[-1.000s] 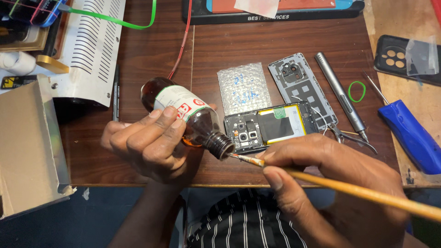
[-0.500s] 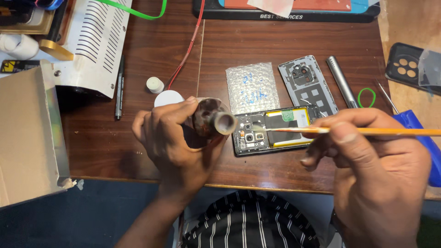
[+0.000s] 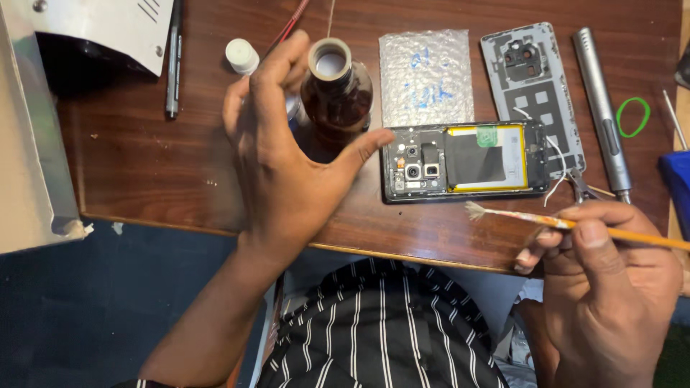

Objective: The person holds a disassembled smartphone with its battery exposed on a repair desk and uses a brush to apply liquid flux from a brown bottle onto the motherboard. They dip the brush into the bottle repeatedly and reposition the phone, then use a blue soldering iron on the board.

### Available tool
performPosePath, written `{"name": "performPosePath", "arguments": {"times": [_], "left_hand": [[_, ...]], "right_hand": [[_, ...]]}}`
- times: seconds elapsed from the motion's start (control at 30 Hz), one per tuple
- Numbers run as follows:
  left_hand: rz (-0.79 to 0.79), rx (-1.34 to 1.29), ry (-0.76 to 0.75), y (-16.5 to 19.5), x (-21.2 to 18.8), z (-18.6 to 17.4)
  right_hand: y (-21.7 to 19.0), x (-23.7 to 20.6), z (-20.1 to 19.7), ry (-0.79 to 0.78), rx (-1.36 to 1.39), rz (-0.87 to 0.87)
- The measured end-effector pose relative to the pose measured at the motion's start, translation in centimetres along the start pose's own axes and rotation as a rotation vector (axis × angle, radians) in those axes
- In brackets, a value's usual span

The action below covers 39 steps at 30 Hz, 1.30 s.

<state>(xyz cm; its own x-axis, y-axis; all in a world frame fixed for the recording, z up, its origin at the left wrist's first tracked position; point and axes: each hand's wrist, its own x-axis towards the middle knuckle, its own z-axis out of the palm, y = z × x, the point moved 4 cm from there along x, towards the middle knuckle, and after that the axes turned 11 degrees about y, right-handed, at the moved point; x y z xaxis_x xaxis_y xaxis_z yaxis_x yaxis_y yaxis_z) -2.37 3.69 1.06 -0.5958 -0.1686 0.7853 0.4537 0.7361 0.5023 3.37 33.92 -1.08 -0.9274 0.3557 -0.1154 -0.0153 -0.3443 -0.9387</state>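
My left hand is wrapped around a brown glass bottle that stands upright on the wooden table, its neck uncapped. My right hand grips a thin orange-handled brush; the frayed bristles point left, just in front of an opened phone. The phone lies back-side up with its battery and camera modules exposed. My left thumb tip reaches the phone's left end.
A white bottle cap and a black pen lie at the back left. Behind the phone are a bubble-wrap pouch and the grey back cover. A grey driver, green rubber band and metal housing flank the area.
The bottle went from tilted toward the brush to upright on the table. The brush left the bottle's neck and now sits in front of the phone.
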Motion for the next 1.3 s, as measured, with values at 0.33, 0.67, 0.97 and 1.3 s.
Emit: {"name": "performPosePath", "arguments": {"times": [0.33, 0.67, 0.97, 1.3], "left_hand": [[-0.024, -0.158, -0.424, 3.0, -3.8, 0.4], [0.009, -0.087, -0.551, 3.3, -1.8, 2.0], [0.159, -0.049, -0.531, 2.5, -2.1, 2.8], [0.094, -0.051, -0.55, 2.2, -2.2, 3.3]], "right_hand": [[1.9, -1.1, -2.2, 0.02, 0.007, -0.216], [0.9, 0.3, -5.9, 0.055, 0.042, -0.288], [0.1, 1.2, -6.3, 0.06, -0.019, -0.337], [-1.6, 2.0, -3.3, -0.027, -0.203, -0.314]]}}
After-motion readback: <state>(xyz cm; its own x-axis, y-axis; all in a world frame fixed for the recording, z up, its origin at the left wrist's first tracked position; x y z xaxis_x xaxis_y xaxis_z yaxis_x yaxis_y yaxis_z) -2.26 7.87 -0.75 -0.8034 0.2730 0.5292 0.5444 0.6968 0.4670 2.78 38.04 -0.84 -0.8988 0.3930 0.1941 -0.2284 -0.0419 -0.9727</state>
